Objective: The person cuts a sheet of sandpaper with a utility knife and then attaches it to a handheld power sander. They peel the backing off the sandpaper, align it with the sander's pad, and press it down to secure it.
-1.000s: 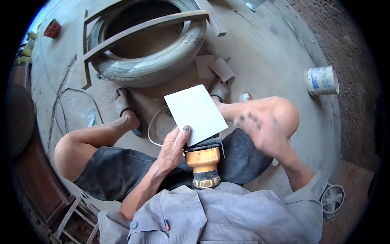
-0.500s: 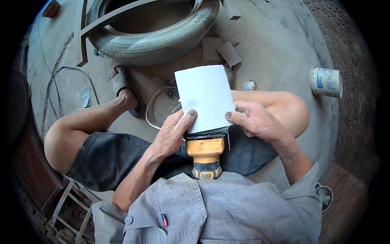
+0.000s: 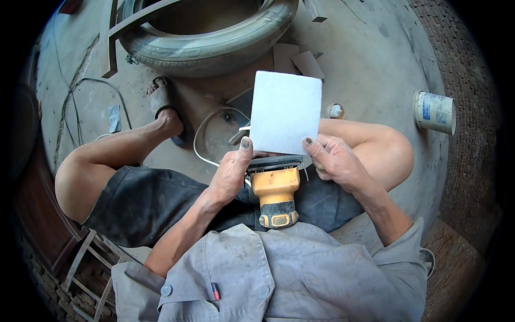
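floor (image 3: 370,80) shows between right knee (image 3: 396,149) and bucket (image 3: 433,112) near its right edge; tyre (image 3: 214,56) lies ahead, timber frame (image 3: 150,13) across it | white sheet (image 3: 286,112): aloft, lower edge just beyond yellow sander (image 3: 275,183) | right hand (image 3: 339,163): thumb and fingers pinching lower-right corner | left hand (image 3: 232,174): thumb beside left edge (fingers partly hidden, grip unclear)

The white sheet (image 3: 286,112) looks matt and paper-like, the yellow tool (image 3: 275,183) smooth, scuffed plastic, the grey shirt (image 3: 236,263) dull woven cloth, the tyre (image 3: 209,53) dusty rubber, and the floor (image 3: 375,80) matt concrete.
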Demonstrator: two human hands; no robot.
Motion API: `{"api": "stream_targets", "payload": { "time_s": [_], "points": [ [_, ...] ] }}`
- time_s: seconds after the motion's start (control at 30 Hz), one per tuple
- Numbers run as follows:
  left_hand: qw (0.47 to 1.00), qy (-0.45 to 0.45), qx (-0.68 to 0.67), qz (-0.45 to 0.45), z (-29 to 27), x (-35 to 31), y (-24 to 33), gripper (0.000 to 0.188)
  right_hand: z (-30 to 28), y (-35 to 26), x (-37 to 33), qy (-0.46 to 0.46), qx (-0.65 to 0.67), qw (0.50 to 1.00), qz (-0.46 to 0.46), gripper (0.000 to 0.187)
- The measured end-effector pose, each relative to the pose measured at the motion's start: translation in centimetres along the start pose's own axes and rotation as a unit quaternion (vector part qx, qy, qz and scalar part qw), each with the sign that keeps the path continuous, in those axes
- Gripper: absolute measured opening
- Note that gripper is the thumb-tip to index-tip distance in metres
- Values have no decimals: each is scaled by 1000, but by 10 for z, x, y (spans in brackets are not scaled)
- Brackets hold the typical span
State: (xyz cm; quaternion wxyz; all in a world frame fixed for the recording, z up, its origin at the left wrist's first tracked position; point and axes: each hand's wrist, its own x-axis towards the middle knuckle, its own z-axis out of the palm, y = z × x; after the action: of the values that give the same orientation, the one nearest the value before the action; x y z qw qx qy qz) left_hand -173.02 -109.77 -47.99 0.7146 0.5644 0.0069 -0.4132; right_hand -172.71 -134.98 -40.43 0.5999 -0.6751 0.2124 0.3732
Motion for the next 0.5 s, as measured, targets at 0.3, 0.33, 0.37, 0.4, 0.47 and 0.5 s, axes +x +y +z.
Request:
{"api": "stream_targets", "payload": {
  "time_s": [0.3, 0.33, 0.37, 0.4, 0.47, 0.5],
  "points": [
    [982, -40, -176, -52, -4, 4, -7, 109, 1, -12, -4, -14, -90, 991, -94, 41],
    [980, -4, -180, -81, -2, 5, -7, 109, 0, -11, -2, -10, -112, 988, -103, 40],
    [984, -8, -164, -69, -3, 5, -10, 107, -2, -4, 1, 1, -148, 982, -118, 38],
    [987, -12, -148, -57, -4, 6, -12, 107, -3, 1, 5, 12, -183, 974, -134, 36],
    [986, 18, -153, -58, -1, 7, -15, 105, 5, 4, 5, 67, -191, 960, -194, 32],
    [987, 27, -150, -60, 0, 6, -12, 103, 8, 5, 4, 94, -194, 951, -223, 30]
  ]
}}
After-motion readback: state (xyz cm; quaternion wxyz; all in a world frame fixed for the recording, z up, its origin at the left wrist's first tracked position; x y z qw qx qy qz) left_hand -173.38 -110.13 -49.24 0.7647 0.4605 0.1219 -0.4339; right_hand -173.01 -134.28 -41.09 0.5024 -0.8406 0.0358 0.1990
